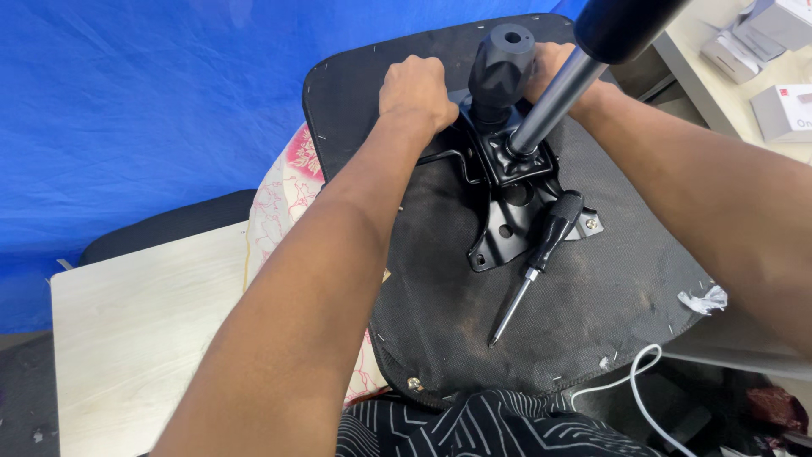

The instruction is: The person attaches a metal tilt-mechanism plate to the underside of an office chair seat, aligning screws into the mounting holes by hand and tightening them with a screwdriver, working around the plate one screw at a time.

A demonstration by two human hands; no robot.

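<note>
the upturned chair seat (440, 305) lies on the person's lap, half over the table (127, 338). left hand (414, 89) is clenched on the black mechanism (507, 169); right hand (554, 72) (mostly hidden) grip unclear. the loose screwdriver (537, 258) could roll off if the seat tilts.

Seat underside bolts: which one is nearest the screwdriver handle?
The silver bolt on the plate's right tab beside the screwdriver handle; the other bolt sits at the seat's near edge.

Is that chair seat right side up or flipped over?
Flipped over: the chair seat shows its stapled black underside, with the metal bracket and gas cylinder pointing up.
</note>
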